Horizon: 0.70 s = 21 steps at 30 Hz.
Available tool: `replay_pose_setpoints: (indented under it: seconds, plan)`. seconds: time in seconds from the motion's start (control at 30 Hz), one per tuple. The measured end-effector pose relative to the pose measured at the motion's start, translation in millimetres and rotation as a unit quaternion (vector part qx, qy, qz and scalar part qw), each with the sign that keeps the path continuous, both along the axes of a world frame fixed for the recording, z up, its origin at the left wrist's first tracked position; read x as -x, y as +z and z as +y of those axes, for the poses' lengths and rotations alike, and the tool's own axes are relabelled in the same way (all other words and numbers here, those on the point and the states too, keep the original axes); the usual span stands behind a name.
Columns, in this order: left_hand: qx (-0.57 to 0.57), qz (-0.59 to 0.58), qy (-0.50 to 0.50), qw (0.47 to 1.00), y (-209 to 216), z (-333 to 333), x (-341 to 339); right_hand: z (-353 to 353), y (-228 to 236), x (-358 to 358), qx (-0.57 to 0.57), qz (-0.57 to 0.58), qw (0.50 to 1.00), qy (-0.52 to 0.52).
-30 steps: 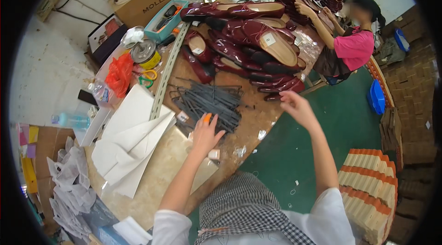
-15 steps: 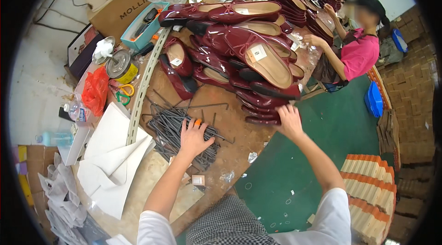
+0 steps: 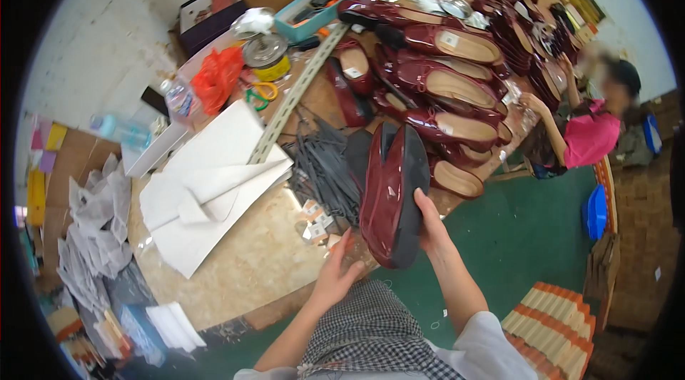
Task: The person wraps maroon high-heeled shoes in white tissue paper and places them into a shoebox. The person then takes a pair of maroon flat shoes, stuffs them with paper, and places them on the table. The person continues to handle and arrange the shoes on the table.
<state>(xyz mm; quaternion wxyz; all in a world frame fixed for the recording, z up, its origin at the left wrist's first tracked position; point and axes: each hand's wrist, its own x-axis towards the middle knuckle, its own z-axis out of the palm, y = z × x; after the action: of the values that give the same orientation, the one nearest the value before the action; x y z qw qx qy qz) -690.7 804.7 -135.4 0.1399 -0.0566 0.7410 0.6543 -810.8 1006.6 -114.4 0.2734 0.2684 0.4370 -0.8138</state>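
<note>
A pair of glossy burgundy flat shoes point(image 3: 382, 201) with black soles is raised over the front edge of the table, held sole to the right. My right hand point(image 3: 434, 226) grips it, thumb on the black sole; the other fingers are hidden behind. Just left of the shoes, my left hand point(image 3: 335, 274) is open, thumb and fingers apart, touching nothing that I can see. Beyond the held pair lies a heap of matching burgundy shoes point(image 3: 457, 87). A pile of thin dark bent rods point(image 3: 325, 169) lies left of the pair, with small paper labels point(image 3: 314, 221) close by.
White sheets point(image 3: 207, 187) cover the left of the table beside a slotted metal strip point(image 3: 303, 87). Scissors point(image 3: 262, 93), a tin point(image 3: 267, 59) and a red plastic bag point(image 3: 217, 79) stand behind. A co-worker in pink point(image 3: 592, 139) handles shoes at the right.
My right hand has taken a pair of shoes from the heap and brought it nearer. My left hand has left the rods and come down toward me. The view has shifted.
</note>
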Motion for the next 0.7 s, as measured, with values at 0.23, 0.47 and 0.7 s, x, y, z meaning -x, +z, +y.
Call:
replay_pose_setpoints:
  seconds: [0.23, 0.47, 0.7]
  plan:
    - [-0.281, 0.01, 0.193, 0.94, 42, -42, -41, -93, 41, -40, -0.004, 0.068, 0.992, 0.106]
    - [-0.182, 0.006, 0.257, 0.949, 71, -94, -79, -187, 43, -92, 0.055, 0.157, 0.973, 0.159]
    - [-0.07, 0.039, 0.254, 0.964, 88, -162, -105, -257, 55, -116, 0.054, 0.115, 0.977, 0.174]
